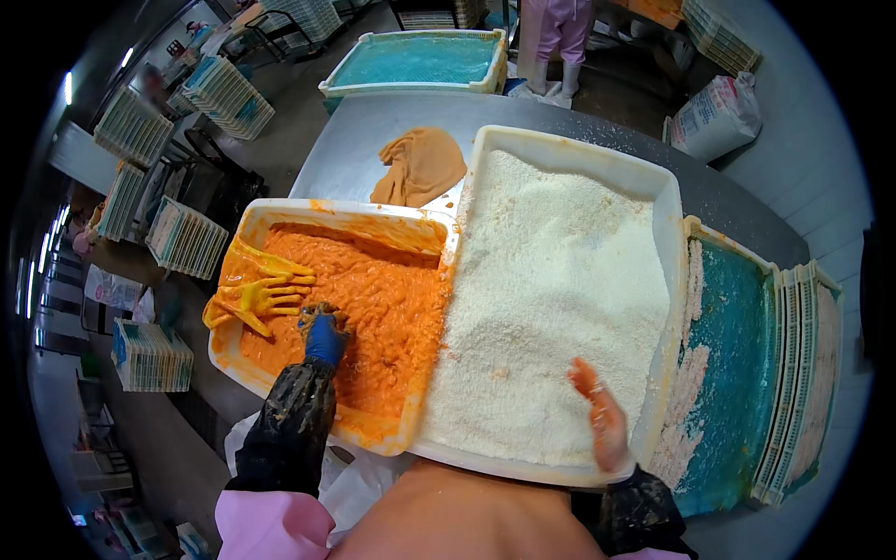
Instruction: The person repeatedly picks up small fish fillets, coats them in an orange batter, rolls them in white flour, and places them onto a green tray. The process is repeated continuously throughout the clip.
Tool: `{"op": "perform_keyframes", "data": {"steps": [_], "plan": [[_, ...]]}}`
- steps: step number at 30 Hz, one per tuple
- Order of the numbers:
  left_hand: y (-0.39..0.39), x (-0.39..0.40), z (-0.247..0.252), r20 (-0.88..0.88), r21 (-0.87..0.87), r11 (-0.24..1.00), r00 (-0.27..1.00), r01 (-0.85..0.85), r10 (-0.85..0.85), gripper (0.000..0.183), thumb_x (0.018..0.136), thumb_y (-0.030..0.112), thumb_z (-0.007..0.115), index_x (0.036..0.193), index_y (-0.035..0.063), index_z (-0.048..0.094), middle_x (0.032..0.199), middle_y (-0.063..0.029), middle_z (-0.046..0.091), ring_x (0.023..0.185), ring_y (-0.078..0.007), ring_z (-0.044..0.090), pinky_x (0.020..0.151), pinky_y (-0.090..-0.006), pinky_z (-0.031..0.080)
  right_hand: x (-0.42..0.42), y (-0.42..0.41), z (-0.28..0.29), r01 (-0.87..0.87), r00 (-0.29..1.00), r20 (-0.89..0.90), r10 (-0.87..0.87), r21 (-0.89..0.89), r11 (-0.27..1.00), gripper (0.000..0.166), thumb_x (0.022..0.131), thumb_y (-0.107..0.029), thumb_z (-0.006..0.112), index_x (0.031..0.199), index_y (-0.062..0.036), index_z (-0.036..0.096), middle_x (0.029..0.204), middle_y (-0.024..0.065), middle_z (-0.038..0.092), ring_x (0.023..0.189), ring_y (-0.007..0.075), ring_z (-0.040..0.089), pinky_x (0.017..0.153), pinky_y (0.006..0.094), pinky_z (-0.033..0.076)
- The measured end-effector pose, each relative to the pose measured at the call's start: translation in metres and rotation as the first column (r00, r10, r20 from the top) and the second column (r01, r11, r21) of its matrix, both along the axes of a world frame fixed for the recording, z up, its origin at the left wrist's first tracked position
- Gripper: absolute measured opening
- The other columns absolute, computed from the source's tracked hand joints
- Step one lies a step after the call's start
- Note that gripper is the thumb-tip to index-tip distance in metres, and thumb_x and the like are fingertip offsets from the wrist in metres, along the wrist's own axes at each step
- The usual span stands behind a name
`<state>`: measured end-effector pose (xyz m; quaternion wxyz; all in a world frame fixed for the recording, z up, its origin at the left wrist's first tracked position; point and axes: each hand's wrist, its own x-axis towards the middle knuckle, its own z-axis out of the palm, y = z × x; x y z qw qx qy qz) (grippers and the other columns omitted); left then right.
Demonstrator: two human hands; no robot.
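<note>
My left hand [325,337], in a blue glove with batter and crumbs caked over its fingers, is over the orange batter-coated mass [371,315] in a white plastic tub [241,374]. Its fingers look bent, and whether they hold anything is hidden. A yellow rubber glove [262,294] lies beside it, draped over the tub's left wall. Bare and smeared orange, my right hand [603,420] hovers edge-on above white breadcrumbs [553,280] near the right side of a larger white tray [574,150]. Nothing shows in that hand.
A tan cloth [423,168] lies on the metal table [336,154]. Breaded strips [689,392] lie on a teal-lined rack [731,378] at right, beside upright racks [787,385]. Behind the table are another teal-lined rack [420,59] and a person in pink trousers [563,35].
</note>
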<state>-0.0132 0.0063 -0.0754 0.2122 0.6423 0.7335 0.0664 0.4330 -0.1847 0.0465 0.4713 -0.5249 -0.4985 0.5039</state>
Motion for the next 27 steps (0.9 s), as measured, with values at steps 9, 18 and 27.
{"op": "perform_keyframes", "data": {"steps": [9, 18, 27], "plan": [[0.016, -0.027, 0.038, 0.650, -0.169, 0.942, 0.686, -0.290, 0.328, 0.014, 0.082, 0.003, 0.064, 0.094, -0.0047, 0.064, 0.081, -0.0100, 0.064, 0.068, -0.0167, 0.060, 0.055, -0.0287, 0.047, -0.069, 0.009, -0.049, -0.315, 0.944, 0.143, 0.298, 0.112, 0.942, 0.044, 0.090, -0.020, 0.053, 0.129, -0.0010, 0.044, 0.134, 0.0174, 0.045, 0.124, 0.0311, 0.042, 0.104, 0.0354, 0.032], [0.000, -0.024, 0.024, -0.115, 0.001, 1.000, 0.993, 0.019, -0.019, 0.037, 0.075, 0.002, 0.063, 0.112, 0.0039, 0.058, 0.113, -0.0154, 0.059, 0.095, -0.0328, 0.057, 0.082, -0.0373, 0.047, -0.009, -0.003, -0.082, -0.022, 0.919, 0.391, 0.059, -0.096, 0.995, 0.042, 0.085, -0.015, 0.058, 0.123, -0.0007, 0.051, 0.126, 0.0190, 0.050, 0.120, 0.0327, 0.045, 0.101, 0.0367, 0.035], [-0.007, -0.041, 0.039, 0.023, 0.100, 0.945, 0.949, 0.311, -0.315, 0.017, 0.075, 0.008, 0.064, 0.091, 0.0021, 0.067, 0.100, -0.0136, 0.063, 0.091, -0.0281, 0.060, 0.081, -0.0336, 0.047, -0.005, -0.005, -0.076, -0.067, 0.938, 0.336, 0.088, -0.074, 0.995, 0.043, 0.085, -0.013, 0.057, 0.125, -0.0023, 0.051, 0.131, 0.0165, 0.048, 0.126, 0.0293, 0.041, 0.104, 0.0349, 0.032]]}}
